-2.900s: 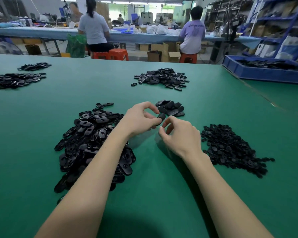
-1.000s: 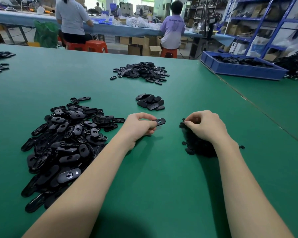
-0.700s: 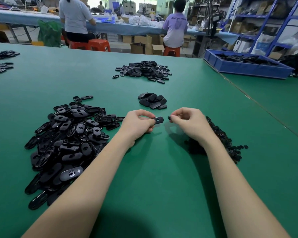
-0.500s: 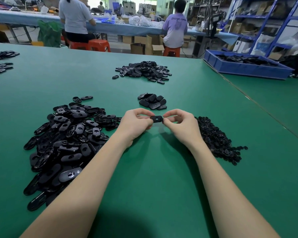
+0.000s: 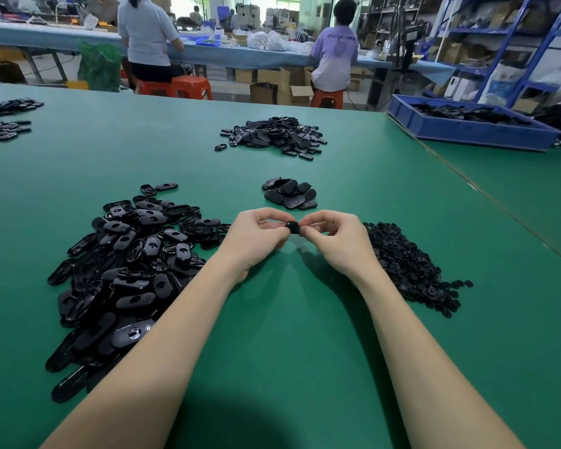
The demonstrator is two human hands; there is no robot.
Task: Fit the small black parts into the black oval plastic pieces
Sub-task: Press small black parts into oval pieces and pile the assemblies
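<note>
My left hand [image 5: 256, 236] and my right hand [image 5: 336, 241] meet above the green table and pinch one black oval piece [image 5: 293, 227] between their fingertips. Only a short stretch of the oval shows between the fingers; any small part on it is hidden. A big heap of black oval pieces [image 5: 127, 264] lies to the left of my left arm. A heap of small black parts [image 5: 408, 267] lies to the right of my right hand. A small stack of ovals [image 5: 290, 193] sits just beyond my hands.
Another heap of ovals [image 5: 274, 136] lies farther back on the table [image 5: 289, 335], with more piles [image 5: 0, 119] at the far left. A blue tray [image 5: 467, 128] of black pieces stands at the back right. Two people sit at a far bench.
My right hand left the heap of small parts and came to the oval held by my left hand. Both hands now pinch it together, closer than half a second ago.
</note>
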